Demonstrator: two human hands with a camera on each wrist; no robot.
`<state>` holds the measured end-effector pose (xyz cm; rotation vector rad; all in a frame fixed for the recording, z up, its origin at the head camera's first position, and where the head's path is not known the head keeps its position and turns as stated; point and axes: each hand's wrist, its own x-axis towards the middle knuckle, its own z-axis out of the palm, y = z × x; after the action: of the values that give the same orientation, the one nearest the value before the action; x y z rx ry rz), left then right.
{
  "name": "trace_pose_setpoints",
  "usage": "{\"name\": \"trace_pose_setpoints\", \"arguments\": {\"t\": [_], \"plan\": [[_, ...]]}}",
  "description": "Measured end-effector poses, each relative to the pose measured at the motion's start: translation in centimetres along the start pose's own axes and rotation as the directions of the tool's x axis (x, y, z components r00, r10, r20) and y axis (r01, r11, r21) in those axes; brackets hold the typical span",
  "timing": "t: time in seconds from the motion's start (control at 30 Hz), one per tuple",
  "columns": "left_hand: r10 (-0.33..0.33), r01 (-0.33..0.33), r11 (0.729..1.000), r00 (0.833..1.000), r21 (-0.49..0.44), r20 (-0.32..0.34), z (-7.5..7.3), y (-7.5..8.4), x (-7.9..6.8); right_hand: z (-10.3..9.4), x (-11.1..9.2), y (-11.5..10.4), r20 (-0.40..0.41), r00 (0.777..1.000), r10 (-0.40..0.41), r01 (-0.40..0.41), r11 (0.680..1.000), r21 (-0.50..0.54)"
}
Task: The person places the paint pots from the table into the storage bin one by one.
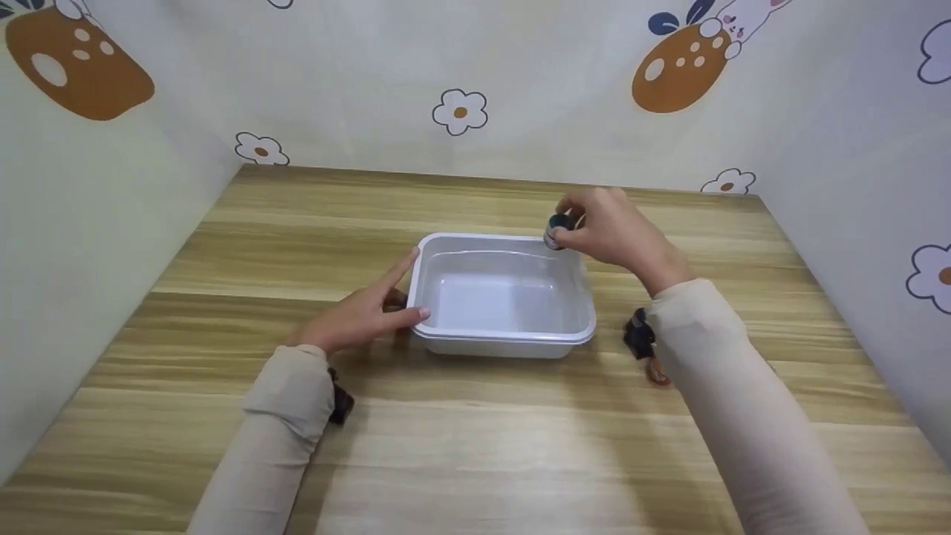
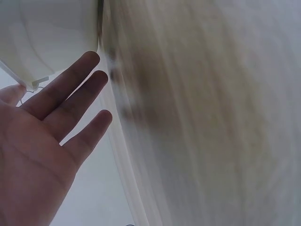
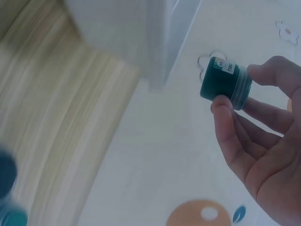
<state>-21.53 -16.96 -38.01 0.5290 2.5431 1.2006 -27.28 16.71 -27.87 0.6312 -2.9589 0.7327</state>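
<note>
A white rectangular plastic tub (image 1: 505, 338) stands on the wooden table. My left hand (image 1: 364, 312) is at its left side, thumb and index finger touching the rim. In the left wrist view, three straight fingers of the left hand (image 2: 51, 127) spread beside the tub's wall (image 2: 56, 33). My right hand (image 1: 613, 227) pinches a small paint jar (image 1: 553, 234) at the tub's far right corner, level with or above the rim. In the right wrist view, the jar (image 3: 221, 82) is green with a clear ridged lid and a small label, tilted between thumb and fingers of the right hand (image 3: 268, 146).
A small orange-red round thing (image 1: 657, 371) shows beside the right wrist's black camera (image 1: 639, 334). Blurred dark blue (image 3: 5, 174) and teal (image 3: 14, 217) things sit at the right wrist view's lower left; their kind is unclear. Patterned cloth (image 1: 461, 148) borders the table.
</note>
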Motion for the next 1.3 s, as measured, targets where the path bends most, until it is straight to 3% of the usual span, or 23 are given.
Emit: {"name": "trace_pose_setpoints", "arguments": {"t": [0.2, 0.4, 0.87, 1.03, 1.3], "plan": [[0.015, -0.015, 1.000, 1.000, -0.027, 0.000, 0.2, 0.1, 0.2, 2.6, 2.0, -2.5, 0.068, 0.995, -0.072, 0.073, 0.997, -0.007], [-0.015, 0.015, 1.000, 1.000, -0.014, -0.005, 0.1, 0.3, 0.3, 4.4, 3.6, -4.5, 0.155, 0.981, -0.117, 0.119, 0.993, -0.005], [-0.060, 0.060, 0.998, 0.998, 0.006, -0.006, -0.2, 0.1, 0.0, 4.0, 5.7, -7.1, 0.203, 0.964, -0.169, 0.171, 0.985, 0.007], [-0.048, 0.048, 0.999, 0.999, -0.007, -0.001, 0.0, 0.1, 0.1, 4.9, 6.6, -7.4, 0.277, 0.943, -0.185, 0.199, 0.980, -0.023], [-0.036, 0.036, 0.999, 0.999, -0.017, 0.000, 0.0, 0.2, 0.1, 6.3, 7.9, -8.0, 0.408, 0.889, -0.209, 0.249, 0.967, -0.047]]}}
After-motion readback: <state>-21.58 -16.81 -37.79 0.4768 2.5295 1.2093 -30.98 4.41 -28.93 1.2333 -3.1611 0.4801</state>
